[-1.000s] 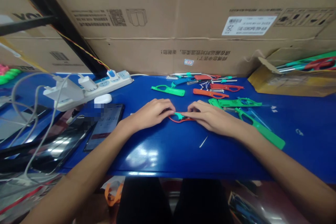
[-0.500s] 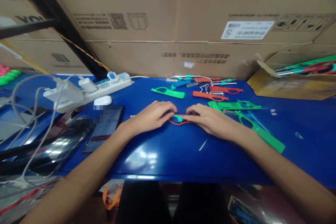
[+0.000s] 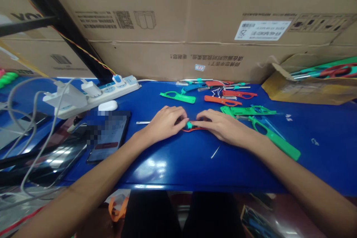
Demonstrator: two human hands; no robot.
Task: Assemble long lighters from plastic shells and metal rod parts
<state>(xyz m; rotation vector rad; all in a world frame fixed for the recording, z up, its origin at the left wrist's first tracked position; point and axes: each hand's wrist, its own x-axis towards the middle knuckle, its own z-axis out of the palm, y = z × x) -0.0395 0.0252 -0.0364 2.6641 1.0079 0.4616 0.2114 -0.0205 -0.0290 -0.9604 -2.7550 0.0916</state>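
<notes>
On the blue table, a red long-nosed lighter (image 3: 191,130) lies between my hands, with a teal trigger piece (image 3: 189,125) at its loop. A metal tube (image 3: 143,122) sticks out to the left from behind my left hand. My left hand (image 3: 170,122) is closed, its thumb and fingers pinching at the teal piece and the lighter's loop end. My right hand (image 3: 219,123) grips the right end of the lighter, its index finger stretched along the red body toward the trigger. Its fingers cover most of that end. A thin metal pin (image 3: 215,152) lies in front of my right hand.
Green lighter shells (image 3: 177,97) and red ones (image 3: 221,100) lie behind and right of my hands. A cardboard box (image 3: 304,91) of lighters stands at the back right. To the left are a phone (image 3: 110,139), an earbud case (image 3: 108,105) and a power strip (image 3: 104,93) with cables.
My left hand has shifted slightly to the right along the lighter, and more of the metal tube shows at its left. The right hand stays nearly in place. The view has moved slightly.
</notes>
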